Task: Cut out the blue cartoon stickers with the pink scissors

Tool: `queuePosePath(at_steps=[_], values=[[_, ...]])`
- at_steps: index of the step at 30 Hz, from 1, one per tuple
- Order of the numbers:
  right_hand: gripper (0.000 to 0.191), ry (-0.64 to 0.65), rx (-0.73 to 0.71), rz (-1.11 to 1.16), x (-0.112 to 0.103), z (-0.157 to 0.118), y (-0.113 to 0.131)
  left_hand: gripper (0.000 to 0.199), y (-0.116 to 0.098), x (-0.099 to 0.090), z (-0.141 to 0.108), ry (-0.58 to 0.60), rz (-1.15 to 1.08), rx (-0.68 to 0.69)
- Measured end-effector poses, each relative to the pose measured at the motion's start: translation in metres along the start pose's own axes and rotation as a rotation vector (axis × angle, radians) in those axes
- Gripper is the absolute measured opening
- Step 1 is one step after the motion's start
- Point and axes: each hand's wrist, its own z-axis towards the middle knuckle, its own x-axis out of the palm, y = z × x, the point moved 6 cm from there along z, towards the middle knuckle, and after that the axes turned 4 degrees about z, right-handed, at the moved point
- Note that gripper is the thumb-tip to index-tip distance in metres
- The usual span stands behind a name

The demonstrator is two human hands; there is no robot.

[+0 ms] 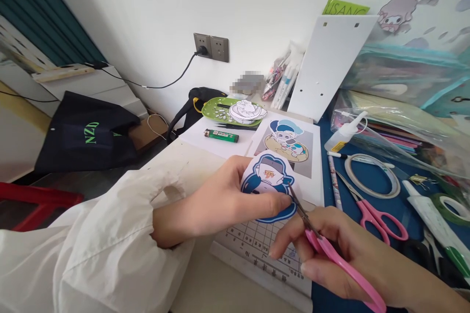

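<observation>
My left hand (220,200) pinches a paper cutout (270,168) between thumb and fingers, holding it above the desk. The cutout has a cartoon figure in blue and white, with a white margin along part of its edge. My right hand (330,249) is closed on pink-handled scissors (340,259). Their blades meet the cutout's right edge, close to my left thumb tip. Below lies a printed form (253,249) with a grid, partly covered by my hands. Behind the cutout, a white sheet (317,171) carries a colored cartoon print.
A green lighter (222,135) and a green tray (211,112) with a line-drawn paper figure (246,110) are farther back. At right lie second pink scissors (382,220), a tape roll (372,176), a glue bottle (341,137), a pencil (335,183) and a white tube (436,220).
</observation>
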Motion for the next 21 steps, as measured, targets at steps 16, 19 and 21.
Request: queuePosePath(at_steps=[16, 19, 21], values=[[0.024, 0.013, -0.020, 0.039, 0.0015, -0.0005, 0.0029, 0.009, 0.0012, 0.0012, -0.0002, 0.013, -0.010, -0.009], [0.024, -0.013, -0.008, 0.057, 0.0019, -0.0017, 0.0024, 0.010, 0.0013, 0.0003, 0.0000, 0.004, -0.001, -0.021], [0.024, -0.057, 0.021, 0.077, 0.0007, -0.0031, 0.0008, 0.009, 0.0016, -0.0001, 0.0003, 0.004, 0.002, -0.032]])
